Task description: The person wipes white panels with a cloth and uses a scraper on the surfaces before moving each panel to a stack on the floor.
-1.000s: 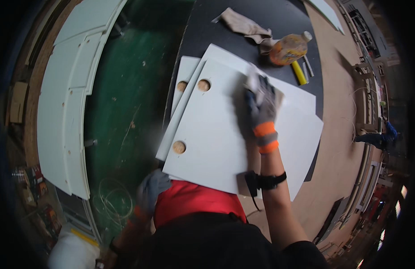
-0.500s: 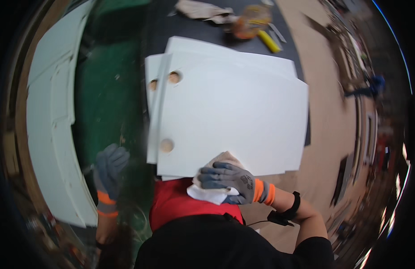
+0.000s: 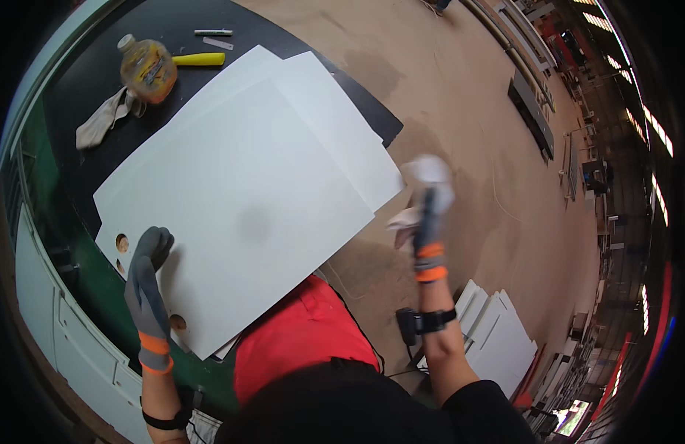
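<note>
White rectangular panels [image 3: 246,185] lie stacked and slightly fanned on a dark table; round holes show near the left edge of the top one. My left hand [image 3: 145,277], in a grey glove with an orange cuff, is over that edge, between the holes. Its fingers are stretched out and slightly bent, with nothing in them; whether it touches the panel I cannot tell. Off the right side of the stack, my right hand [image 3: 430,218], gloved alike and smeared by motion, grips a pale cloth [image 3: 407,220]. A blurred white part of the bundle shows above the fingers.
On the dark table [image 3: 72,81] are a plastic bottle [image 3: 149,72] of amber liquid, a yellow-handled tool [image 3: 198,59], a marker [image 3: 213,32] and a crumpled cloth [image 3: 102,122]. More white panels [image 3: 505,340] lie at lower right. Another white panel row [image 3: 83,351] runs along the left.
My view has turned rightward. My right hand has moved with the cloth from the panels' near edge out past their right side. My left hand has come from beside the table to over the panels' left edge.
</note>
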Action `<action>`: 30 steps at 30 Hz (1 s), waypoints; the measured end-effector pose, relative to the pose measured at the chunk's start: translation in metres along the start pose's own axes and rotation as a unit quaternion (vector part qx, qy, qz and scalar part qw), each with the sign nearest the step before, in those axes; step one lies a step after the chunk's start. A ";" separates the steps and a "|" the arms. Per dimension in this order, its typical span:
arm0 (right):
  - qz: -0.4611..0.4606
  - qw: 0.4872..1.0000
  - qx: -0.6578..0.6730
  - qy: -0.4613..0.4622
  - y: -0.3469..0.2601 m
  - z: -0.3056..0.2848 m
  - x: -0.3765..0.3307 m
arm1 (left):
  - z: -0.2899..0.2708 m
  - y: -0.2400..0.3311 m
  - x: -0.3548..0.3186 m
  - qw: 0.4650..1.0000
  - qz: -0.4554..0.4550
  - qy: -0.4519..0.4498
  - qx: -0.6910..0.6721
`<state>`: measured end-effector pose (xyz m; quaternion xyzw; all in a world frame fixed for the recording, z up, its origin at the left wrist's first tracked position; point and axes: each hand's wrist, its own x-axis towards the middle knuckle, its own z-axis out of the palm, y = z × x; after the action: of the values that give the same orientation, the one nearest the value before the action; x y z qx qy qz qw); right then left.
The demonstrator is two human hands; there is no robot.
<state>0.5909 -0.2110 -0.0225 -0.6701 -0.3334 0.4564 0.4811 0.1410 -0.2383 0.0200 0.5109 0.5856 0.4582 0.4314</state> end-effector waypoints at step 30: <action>-0.334 0.655 -0.522 -0.433 -0.055 0.108 0.067 | 0.050 -0.037 0.178 0.763 -0.006 0.019 0.646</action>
<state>0.5141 -0.0979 -0.0024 -0.3810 -0.8886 0.2540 -0.0266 0.1632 -0.0591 -0.0332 0.6564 0.7540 -0.0215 -0.0097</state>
